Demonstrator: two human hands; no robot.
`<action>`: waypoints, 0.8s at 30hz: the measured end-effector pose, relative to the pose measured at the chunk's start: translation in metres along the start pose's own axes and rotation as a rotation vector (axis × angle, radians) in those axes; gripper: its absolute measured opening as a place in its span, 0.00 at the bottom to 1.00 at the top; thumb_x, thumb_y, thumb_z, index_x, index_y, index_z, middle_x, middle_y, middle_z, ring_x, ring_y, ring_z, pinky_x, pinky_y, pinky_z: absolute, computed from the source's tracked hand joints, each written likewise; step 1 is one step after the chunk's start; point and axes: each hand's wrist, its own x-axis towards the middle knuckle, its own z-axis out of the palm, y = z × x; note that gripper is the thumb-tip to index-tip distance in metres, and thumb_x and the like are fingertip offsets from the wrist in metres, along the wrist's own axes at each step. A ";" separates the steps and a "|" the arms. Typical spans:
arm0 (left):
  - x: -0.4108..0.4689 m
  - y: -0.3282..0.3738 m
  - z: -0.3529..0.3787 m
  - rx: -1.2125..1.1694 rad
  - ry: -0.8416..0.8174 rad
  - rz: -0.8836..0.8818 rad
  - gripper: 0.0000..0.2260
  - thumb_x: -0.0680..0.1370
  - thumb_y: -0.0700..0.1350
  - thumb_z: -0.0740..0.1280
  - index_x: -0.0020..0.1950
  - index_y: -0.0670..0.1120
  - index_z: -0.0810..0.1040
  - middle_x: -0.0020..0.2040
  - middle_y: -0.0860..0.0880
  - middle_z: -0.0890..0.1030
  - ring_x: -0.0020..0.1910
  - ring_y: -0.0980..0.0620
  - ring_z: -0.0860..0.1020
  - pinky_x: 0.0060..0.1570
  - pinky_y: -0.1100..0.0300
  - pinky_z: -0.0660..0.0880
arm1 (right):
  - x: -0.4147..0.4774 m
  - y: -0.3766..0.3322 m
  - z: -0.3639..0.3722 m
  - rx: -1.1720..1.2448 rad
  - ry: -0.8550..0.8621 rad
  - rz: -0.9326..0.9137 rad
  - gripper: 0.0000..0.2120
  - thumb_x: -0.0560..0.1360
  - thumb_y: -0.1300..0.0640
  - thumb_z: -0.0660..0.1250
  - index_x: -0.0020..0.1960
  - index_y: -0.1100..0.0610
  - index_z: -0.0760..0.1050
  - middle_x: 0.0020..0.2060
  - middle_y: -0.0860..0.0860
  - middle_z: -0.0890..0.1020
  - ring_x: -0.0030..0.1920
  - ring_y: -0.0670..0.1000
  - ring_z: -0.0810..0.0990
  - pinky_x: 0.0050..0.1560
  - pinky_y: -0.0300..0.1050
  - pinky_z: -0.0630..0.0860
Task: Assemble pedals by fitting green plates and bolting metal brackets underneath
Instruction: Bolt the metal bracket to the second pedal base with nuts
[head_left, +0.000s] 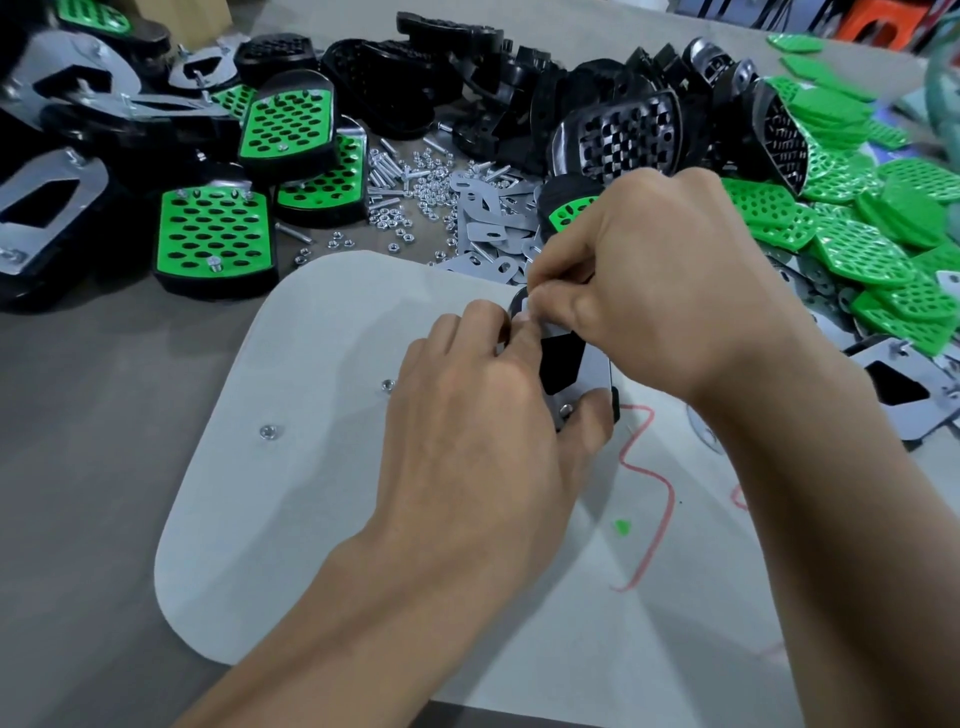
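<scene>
A black pedal (563, 358) lies underside up on the white board (322, 467), with a grey metal bracket (597, 371) on top of it. My left hand (478, 426) grips the pedal's near end, thumb beside a bolt (567, 410). At the pedal's far end my right hand (660, 291) pinches something small; my fingers hide it. Most of the pedal is covered by both hands.
Finished green-plated pedals (213, 234) lie at the left, empty black pedal bodies (618, 135) at the back, loose green plates (857, 249) at the right. Nuts and bolts (405, 187) and small grey brackets (483, 218) sit behind the board. Two nuts (267, 431) rest on the board.
</scene>
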 end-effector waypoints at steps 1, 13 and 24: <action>0.000 0.000 0.000 0.000 0.000 0.001 0.19 0.71 0.59 0.68 0.53 0.46 0.84 0.44 0.50 0.77 0.42 0.45 0.73 0.41 0.52 0.72 | 0.000 0.000 0.001 0.007 0.003 0.013 0.05 0.69 0.55 0.71 0.35 0.51 0.84 0.28 0.51 0.81 0.31 0.51 0.78 0.33 0.44 0.76; 0.001 0.000 -0.001 0.030 -0.012 0.004 0.20 0.72 0.60 0.64 0.55 0.48 0.84 0.45 0.52 0.77 0.43 0.47 0.73 0.42 0.53 0.72 | -0.004 0.008 0.010 0.202 0.068 0.161 0.05 0.67 0.51 0.77 0.34 0.49 0.84 0.28 0.46 0.82 0.33 0.45 0.81 0.36 0.38 0.75; -0.001 -0.001 0.002 0.005 0.007 -0.012 0.22 0.71 0.58 0.67 0.55 0.43 0.85 0.45 0.49 0.79 0.44 0.44 0.74 0.44 0.52 0.75 | 0.092 -0.017 0.033 0.273 -0.096 0.120 0.15 0.77 0.56 0.69 0.62 0.48 0.83 0.54 0.47 0.86 0.53 0.47 0.84 0.59 0.43 0.80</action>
